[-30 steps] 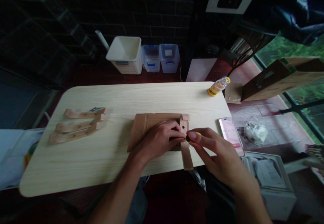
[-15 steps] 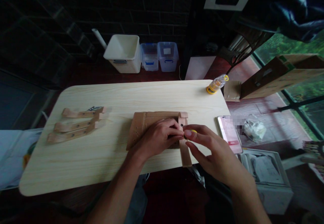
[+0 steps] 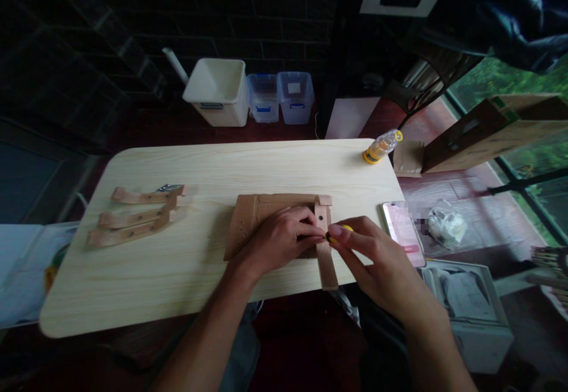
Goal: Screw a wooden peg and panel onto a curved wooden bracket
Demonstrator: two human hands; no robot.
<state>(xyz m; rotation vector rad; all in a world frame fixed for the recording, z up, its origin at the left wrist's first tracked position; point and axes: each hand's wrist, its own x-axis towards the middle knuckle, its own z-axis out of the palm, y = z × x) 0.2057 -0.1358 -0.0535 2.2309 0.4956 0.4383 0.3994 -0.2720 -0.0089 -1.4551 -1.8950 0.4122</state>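
Note:
A brown piece of leather or cardboard [image 3: 248, 214] with small holes along its left end lies on the table before me. Across its right end runs a tan strap [image 3: 326, 265] with a dark round hole or stud, its lower end reaching the table's front edge. My left hand [image 3: 281, 235] rests over the brown piece, thumb and fingertips pinched at the strap; what they pinch is hidden. My right hand [image 3: 377, 259] grips a small yellow-and-black screwdriver [image 3: 345, 229], its tip end at my left fingertips.
Several similar tan straps [image 3: 128, 219] with dark studs lie at the table's left, a shiny packet [image 3: 168, 188] beside them. A plastic bottle [image 3: 381, 146] stands at the far right corner, and a phone [image 3: 403, 233] lies at the right edge. Bins [image 3: 216, 93] stand behind the table.
My right fingers have closed further around the screwdriver, and more of its yellow handle shows. My left hand stays pinched at the strap. The whole view has shifted slightly.

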